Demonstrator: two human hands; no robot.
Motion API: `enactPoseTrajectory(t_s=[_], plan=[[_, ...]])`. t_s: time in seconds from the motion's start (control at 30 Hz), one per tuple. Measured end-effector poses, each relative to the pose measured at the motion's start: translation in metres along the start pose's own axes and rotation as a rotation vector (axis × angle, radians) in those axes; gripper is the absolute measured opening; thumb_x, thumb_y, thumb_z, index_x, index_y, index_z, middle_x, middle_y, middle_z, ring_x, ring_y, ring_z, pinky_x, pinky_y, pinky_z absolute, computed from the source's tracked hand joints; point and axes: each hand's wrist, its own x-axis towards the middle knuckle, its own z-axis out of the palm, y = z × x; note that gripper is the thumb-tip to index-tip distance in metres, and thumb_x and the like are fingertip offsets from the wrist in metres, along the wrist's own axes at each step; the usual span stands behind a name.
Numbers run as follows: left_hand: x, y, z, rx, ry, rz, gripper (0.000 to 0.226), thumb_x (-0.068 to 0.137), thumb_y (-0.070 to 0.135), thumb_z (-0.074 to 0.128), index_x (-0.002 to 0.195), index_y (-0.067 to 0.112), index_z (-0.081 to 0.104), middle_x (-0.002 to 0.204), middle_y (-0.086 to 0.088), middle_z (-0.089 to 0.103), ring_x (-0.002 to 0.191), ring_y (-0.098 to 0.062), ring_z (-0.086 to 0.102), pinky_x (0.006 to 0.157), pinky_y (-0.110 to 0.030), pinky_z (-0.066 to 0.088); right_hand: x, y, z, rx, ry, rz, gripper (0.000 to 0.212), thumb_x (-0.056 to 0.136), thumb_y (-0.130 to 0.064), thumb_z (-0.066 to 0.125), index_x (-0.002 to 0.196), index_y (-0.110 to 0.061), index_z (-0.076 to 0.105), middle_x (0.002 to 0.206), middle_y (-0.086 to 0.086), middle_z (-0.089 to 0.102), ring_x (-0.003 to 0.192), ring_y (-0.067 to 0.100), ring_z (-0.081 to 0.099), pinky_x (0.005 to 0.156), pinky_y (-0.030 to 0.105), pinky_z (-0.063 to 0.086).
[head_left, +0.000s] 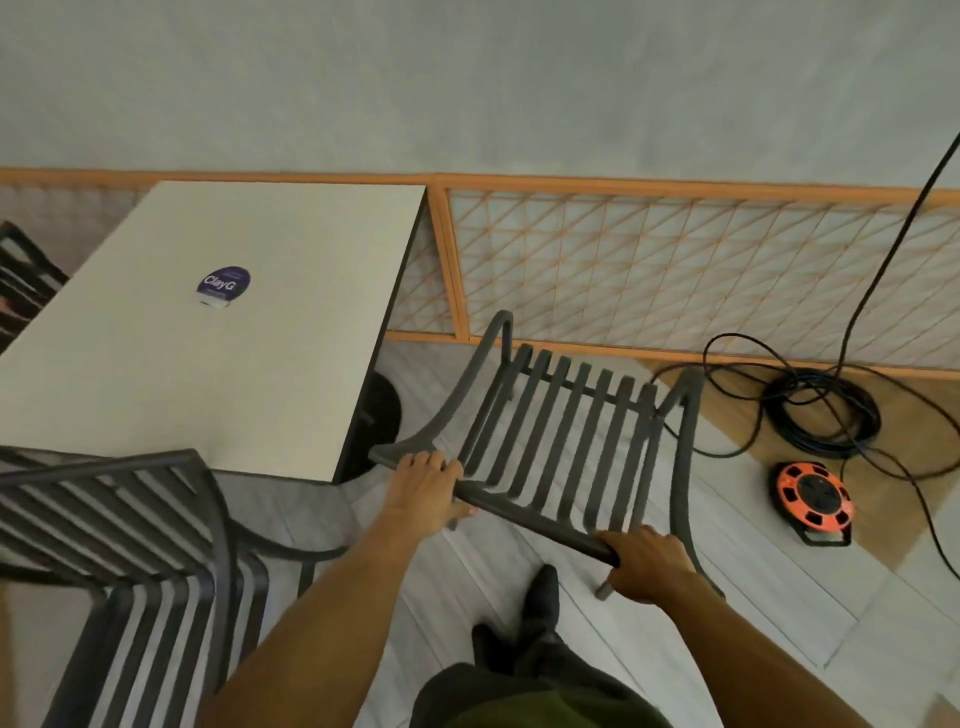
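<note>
**Item 1.** Dark grey slatted metal chair, centre of the frame. It stands on pale plank flooring, just right of the table and in front of the lattice panel, its top rail nearest the camera.

**Item 2.** Left hand, centre of the frame. Fingers are curled over the left end of the chair's top rail, gripping it.

**Item 3.** Right hand, lower centre-right. Fingers are wrapped round the right end of the same rail.

**Item 4.** White rectangular table, upper left, bearing a round purple sticker.

**Item 5.** Second dark slatted chair, lower left, against the table's near edge.

**Item 6.** Orange-framed lattice panel, upper right.

**Item 7.** Coiled black cable, right, on the floor near an orange cable reel.

**Item 8.** Dark shoe, lower centre, between the forearms.
</note>
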Motion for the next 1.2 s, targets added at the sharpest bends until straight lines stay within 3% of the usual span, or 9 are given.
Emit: enactPoseTrajectory(t_s=[0.13,0.27,0.5,0.73,0.9,1.07,1.2], plan=[[-0.033,0.012,0.018,-0.053,-0.012,-0.018,0.073,0.085,0.072,0.059,0.133,0.017,0.05,0.138,-0.009,0.054,0.128,-0.028,0.047,0.11,-0.044,0.036,-0.022,0.011,0.007,-0.055,0.007,0.024,0.041,0.091,-0.041,0.057,0.131,-0.046,0.049,0.095,-0.009,0.053,0.098,0.013,0.05,0.095,0.039,0.04],[-0.063,0.025,0.045,-0.08,-0.043,-0.044,0.084,0.083,0.08,0.052,0.135,0.014,0.049,0.14,-0.013,0.054,0.129,-0.03,0.047,0.112,-0.045,0.034,-0.038,0.021,0.005,-0.118,-0.013,0.041,0.048,0.089,-0.046,0.061,0.135,-0.044,0.048,0.114,-0.006,0.061,0.113,0.017,0.049,0.101,0.04,0.037],[-0.097,0.056,0.084,-0.18,-0.064,-0.111,0.088,0.077,0.092,0.038,0.127,0.021,0.051,0.131,-0.011,0.061,0.121,-0.029,0.052,0.104,-0.045,0.038,-0.052,0.037,-0.015,-0.231,0.0,0.044,0.036,0.089,-0.045,0.062,0.124,-0.039,0.057,0.118,-0.004,0.06,0.119,0.02,0.046,0.104,0.043,0.034],[-0.102,0.12,0.094,-0.357,-0.074,-0.249,0.094,0.077,0.093,0.032,0.138,0.023,0.044,0.135,-0.011,0.056,0.124,-0.028,0.051,0.107,-0.045,0.039,-0.041,0.081,-0.049,-0.287,0.126,-0.003,0.031,0.091,-0.039,0.058,0.122,-0.036,0.06,0.125,-0.004,0.06,0.124,0.025,0.047,0.107,0.046,0.037],[-0.096,0.164,0.098,-0.481,0.039,-0.328,0.096,0.065,0.103,0.019,0.124,0.032,0.047,0.114,-0.002,0.055,0.099,-0.017,0.053,0.09,-0.036,0.046,-0.017,0.113,-0.066,-0.352,0.117,-0.043,0.045,0.088,-0.035,0.064,0.131,-0.027,0.055,0.135,0.001,0.054,0.13,0.029,0.044,0.112,0.052,0.03],[-0.092,0.19,0.1,-0.543,0.061,-0.36,0.082,0.062,0.104,0.017,0.108,0.041,0.04,0.106,0.003,0.06,0.094,-0.014,0.059,0.091,-0.037,0.053,-0.002,0.138,-0.068,-0.385,0.097,-0.102,0.048,0.09,-0.03,0.059,0.136,-0.023,0.051,0.139,0.003,0.051,0.133,0.031,0.043,0.114,0.061,0.019],[-0.071,0.211,0.089,-0.565,0.05,-0.352,0.081,0.064,0.103,0.011,0.107,0.041,0.039,0.091,0.011,0.058,0.087,-0.01,0.061,0.09,-0.037,0.053,0.019,0.155,-0.085,-0.429,0.089,-0.116,0.052,0.086,-0.034,0.064,0.135,-0.023,0.049,0.139,0.004,0.05,0.133,0.031,0.042,0.111,0.071,0.015]])
